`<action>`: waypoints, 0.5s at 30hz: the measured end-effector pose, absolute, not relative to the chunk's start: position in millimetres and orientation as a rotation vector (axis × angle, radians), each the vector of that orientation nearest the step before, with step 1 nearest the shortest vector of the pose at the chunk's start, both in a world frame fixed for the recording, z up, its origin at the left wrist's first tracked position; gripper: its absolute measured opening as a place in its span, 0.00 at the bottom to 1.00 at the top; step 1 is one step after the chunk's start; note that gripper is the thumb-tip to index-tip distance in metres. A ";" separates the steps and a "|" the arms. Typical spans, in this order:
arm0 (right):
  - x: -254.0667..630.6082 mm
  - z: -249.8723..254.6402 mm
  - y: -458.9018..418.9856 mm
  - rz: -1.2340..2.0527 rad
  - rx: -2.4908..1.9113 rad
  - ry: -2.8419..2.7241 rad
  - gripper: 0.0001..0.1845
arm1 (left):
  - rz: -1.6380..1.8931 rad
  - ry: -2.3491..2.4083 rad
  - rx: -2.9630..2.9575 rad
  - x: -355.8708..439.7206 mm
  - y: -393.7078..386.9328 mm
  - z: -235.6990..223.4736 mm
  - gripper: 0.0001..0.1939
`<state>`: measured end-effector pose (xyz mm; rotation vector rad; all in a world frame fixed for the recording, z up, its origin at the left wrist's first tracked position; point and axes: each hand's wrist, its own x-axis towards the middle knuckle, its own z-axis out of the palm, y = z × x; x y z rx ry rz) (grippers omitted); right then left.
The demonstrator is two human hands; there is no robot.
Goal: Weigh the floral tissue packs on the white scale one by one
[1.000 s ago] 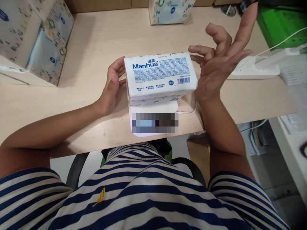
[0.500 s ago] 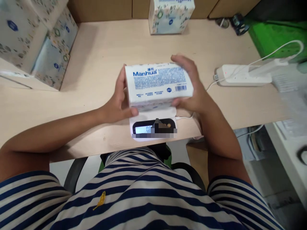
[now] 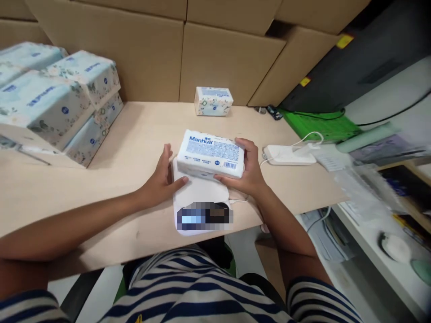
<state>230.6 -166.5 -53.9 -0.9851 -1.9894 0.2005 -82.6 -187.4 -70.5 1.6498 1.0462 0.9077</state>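
Observation:
A white tissue pack (image 3: 210, 154) printed "Manhua" in blue is held between both hands just above a white scale (image 3: 198, 197) at the near edge of the desk. My left hand (image 3: 162, 177) grips the pack's left end, thumb under it. My right hand (image 3: 247, 168) wraps the right end, fingers over the top edge and thumb below. The scale's display is blurred out.
Stacked floral tissue packs (image 3: 57, 107) fill the desk's left side. One more tissue pack (image 3: 213, 100) stands at the back by cardboard boxes (image 3: 215, 58). A white power strip (image 3: 286, 154) with cables lies to the right, beyond it a green mat (image 3: 316, 123).
The view has tilted up and pulled back. My right hand, spread open a second ago, has closed on the pack's right end. The pack has moved toward the scale's far end.

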 end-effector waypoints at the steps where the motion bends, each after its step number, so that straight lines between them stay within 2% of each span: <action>1: 232.2 -56.5 -162.0 0.139 -1.028 -1.916 0.56 | 0.894 1.085 1.607 -82.1 -186.5 -71.7 0.69; 4: 238.2 -58.4 -134.8 -0.007 -1.167 -1.678 0.58 | 0.835 1.147 1.622 -81.4 -182.8 -73.8 0.67; 7: 240.7 -45.5 -88.4 -0.005 -1.252 -1.545 0.59 | 0.815 1.156 1.698 -81.1 -179.6 -75.2 0.64; 11: 230.3 -14.9 -14.9 0.128 -1.275 -1.683 0.67 | 0.843 1.143 1.710 -81.6 -178.1 -79.9 0.61; 15: 215.3 8.3 45.0 0.047 -1.432 -1.733 0.71 | 0.916 1.093 1.800 -83.9 -178.4 -86.1 0.56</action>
